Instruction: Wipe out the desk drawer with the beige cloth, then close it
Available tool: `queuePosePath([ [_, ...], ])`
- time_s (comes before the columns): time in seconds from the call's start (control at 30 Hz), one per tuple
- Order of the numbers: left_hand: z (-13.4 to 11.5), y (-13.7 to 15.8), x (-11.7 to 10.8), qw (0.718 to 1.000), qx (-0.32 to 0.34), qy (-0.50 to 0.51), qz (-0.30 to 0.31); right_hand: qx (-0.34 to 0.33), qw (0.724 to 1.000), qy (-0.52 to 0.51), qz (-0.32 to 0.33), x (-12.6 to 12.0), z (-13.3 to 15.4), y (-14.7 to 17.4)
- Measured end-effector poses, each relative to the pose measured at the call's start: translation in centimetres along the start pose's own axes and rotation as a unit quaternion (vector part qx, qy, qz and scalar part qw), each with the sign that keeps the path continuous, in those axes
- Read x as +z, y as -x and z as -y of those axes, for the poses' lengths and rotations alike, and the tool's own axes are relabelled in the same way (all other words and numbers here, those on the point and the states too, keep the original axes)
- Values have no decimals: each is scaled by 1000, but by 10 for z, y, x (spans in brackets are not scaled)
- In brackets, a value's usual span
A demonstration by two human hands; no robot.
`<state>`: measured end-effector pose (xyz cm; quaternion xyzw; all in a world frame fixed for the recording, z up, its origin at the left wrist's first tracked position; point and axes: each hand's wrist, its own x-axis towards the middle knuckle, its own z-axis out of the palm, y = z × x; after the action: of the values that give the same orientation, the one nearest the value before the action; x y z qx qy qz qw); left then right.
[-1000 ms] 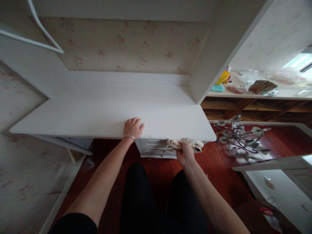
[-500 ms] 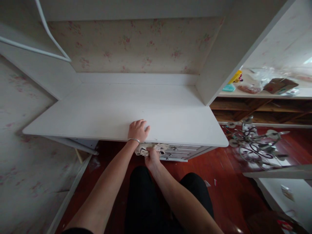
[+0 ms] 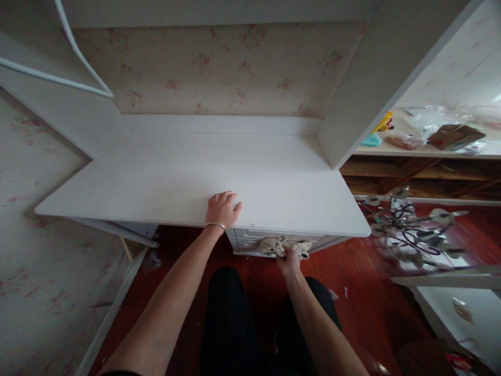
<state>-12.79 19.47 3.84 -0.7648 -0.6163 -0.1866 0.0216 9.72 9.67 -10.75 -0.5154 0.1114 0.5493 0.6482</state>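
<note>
My left hand (image 3: 223,207) lies on the front edge of the white desktop (image 3: 188,172), palm down with its fingers stretched forward and a bracelet at the wrist. Lower and to the right, my right hand (image 3: 289,261) is closed round a crumpled cream cloth (image 3: 271,246). That cloth is against the drawer fronts (image 3: 246,239) beneath the desktop, and part of it bunches out on both sides of the hand. My fingertips are partly hidden in its folds.
Upright white side panels (image 3: 364,78) frame the desk. To the right, a metal chandelier (image 3: 418,230) lies on the red floor (image 3: 348,313), below a shelf (image 3: 415,152) bearing plastic bags and a cardboard box (image 3: 454,137). A white cable (image 3: 74,42) hangs at upper left.
My right hand has moved right and slightly down along the drawer fronts with the cloth, uncovering their left part. The left hand stays in place on the desktop.
</note>
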Motion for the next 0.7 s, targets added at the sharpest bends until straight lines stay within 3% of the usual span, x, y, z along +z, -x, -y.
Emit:
queuePosePath([
  [0.2, 1, 0, 0, 1000, 3, -1, 0, -62, 998, -13, -10, -24, 65, -1],
  [0.43, 1, 1, 1, 1000, -2, 5, 8, -127, 991, -20, 36, -16, 117, 37],
  [0.57, 1, 1, 2, 1000, 7, 2, 2, -114, 991, -20, 66, -1, 124, 71],
  [0.7, 2, 1, 2, 1000, 17, 3, -7, -49, 996, -18, 71, 22, 97, 102],
])
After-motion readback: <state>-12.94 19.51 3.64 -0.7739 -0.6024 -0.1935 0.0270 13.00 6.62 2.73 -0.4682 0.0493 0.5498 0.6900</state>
